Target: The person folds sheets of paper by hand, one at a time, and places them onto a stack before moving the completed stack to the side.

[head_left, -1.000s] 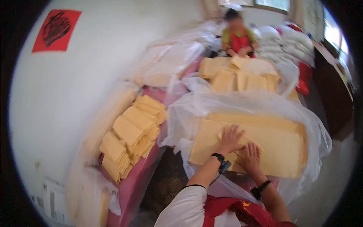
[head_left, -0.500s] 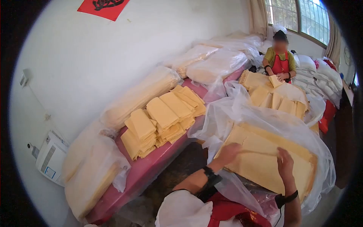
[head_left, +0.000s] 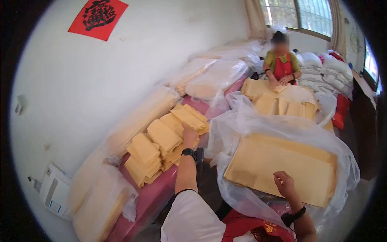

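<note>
My left hand (head_left: 188, 135) reaches out to the folded yellow sheets (head_left: 164, 131), heaped in several thick piles on the pink padded surface. Its fingers close at the edge of one pile, on a folded sheet; the fingertips are partly hidden. My right hand (head_left: 284, 183) hovers over the near side of a flat stack of large yellow sheets (head_left: 258, 161), loosely bent, fingers apart, nothing in them. That stack lies smooth on clear plastic wrap (head_left: 234, 125) in front of me.
Plastic-wrapped bundles (head_left: 217, 78) line the wall behind the piles. Across from me, a person in a red apron (head_left: 283, 66) works with both hands at another stack of yellow sheets (head_left: 258, 86). White sacks (head_left: 318, 72) are heaped beneath the window.
My left hand has swung left from the flat sheets to the folded piles. My right hand has drawn back toward me. The raised ridge on the top sheet is gone; the view has shifted.
</note>
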`<state>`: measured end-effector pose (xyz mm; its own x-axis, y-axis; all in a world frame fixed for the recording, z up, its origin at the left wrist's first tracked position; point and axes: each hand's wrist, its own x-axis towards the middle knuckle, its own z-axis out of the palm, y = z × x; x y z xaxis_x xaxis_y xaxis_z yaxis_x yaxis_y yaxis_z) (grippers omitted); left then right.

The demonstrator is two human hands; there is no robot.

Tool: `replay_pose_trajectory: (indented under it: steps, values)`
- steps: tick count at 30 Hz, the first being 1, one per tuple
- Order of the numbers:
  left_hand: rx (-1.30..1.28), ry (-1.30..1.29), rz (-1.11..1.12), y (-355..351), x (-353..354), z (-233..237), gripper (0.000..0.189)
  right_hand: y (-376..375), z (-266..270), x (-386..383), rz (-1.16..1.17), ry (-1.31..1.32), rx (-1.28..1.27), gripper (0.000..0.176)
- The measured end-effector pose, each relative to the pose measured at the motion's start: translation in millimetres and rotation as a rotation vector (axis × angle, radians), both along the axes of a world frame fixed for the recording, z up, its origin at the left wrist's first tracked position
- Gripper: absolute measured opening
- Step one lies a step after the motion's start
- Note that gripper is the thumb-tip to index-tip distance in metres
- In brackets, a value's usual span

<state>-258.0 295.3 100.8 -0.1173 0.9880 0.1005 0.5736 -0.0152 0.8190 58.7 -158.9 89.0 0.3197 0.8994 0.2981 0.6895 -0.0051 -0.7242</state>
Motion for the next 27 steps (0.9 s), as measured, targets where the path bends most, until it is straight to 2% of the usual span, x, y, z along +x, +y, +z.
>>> replay_pose_trajectory:
  steps: [1, 3, 4, 5, 6, 7, 9, 11, 13, 14, 16, 17, 19, 23, 25, 26, 27]
  values:
    - [-0.001, -0.008, -0.027, -10, 12, 7, 0.051, -5, -4, 7, -0.008, -0.026, 0.003, 0.018]
    - [-0.156, -0.218, -0.024, -45, 26, 30, 0.053, -22, -9, 20, -0.076, -0.001, -0.085, 0.019]
    - [-0.174, -0.206, -0.052, -43, 30, 13, 0.053, -35, -15, 23, -0.119, 0.032, -0.176, 0.020]
    - [0.059, -0.157, -0.037, -41, 34, -10, 0.048, -47, -21, 26, -0.151, 0.047, -0.195, 0.020]
    - [0.296, -0.112, -0.021, -44, 38, -28, 0.044, -51, -28, 31, -0.143, -0.112, -0.217, 0.021]
    - [0.280, -0.098, -0.048, -71, 49, -25, 0.044, -53, -37, 33, -0.128, -0.268, -0.241, 0.023]
    - [0.194, -0.199, -0.484, -138, 77, -32, 0.036, -46, -63, 32, -0.112, -0.368, -0.254, 0.032]
    - [0.154, -0.041, -0.770, -186, 100, -86, 0.033, -31, -82, 26, -0.069, -0.473, -0.239, 0.041]
    - [0.580, 0.308, -0.843, -223, 108, -118, 0.038, -11, -85, 11, -0.043, -0.517, -0.230, 0.050]
    - [0.568, 0.321, -0.863, -241, 108, -125, 0.038, -4, -86, 2, -0.040, -0.500, -0.237, 0.055]
    - [0.168, 0.249, -0.686, -263, 115, -126, 0.039, 4, -85, -15, -0.083, -0.501, -0.233, 0.060]
    - [0.164, 0.257, -0.699, -269, 118, -124, 0.039, 3, -86, -19, -0.106, -0.522, -0.229, 0.066]
    - [-0.018, 0.118, -0.695, -274, 127, -120, 0.039, 1, -90, -18, -0.095, -0.557, -0.248, 0.071]
    - [-0.039, 0.310, -0.734, -275, 150, -116, 0.039, -1, -103, -12, -0.085, -0.664, -0.247, 0.078]
    - [0.183, 0.421, -0.590, -272, 154, -114, 0.041, -5, -94, -11, -0.078, -0.643, -0.256, 0.076]
    - [0.184, 0.425, -0.592, -268, 149, -113, 0.041, -5, -91, -12, -0.057, -0.627, -0.266, 0.074]
    - [0.342, 0.416, -0.526, -260, 138, -117, 0.041, -4, -95, -11, -0.054, -0.624, -0.264, 0.074]
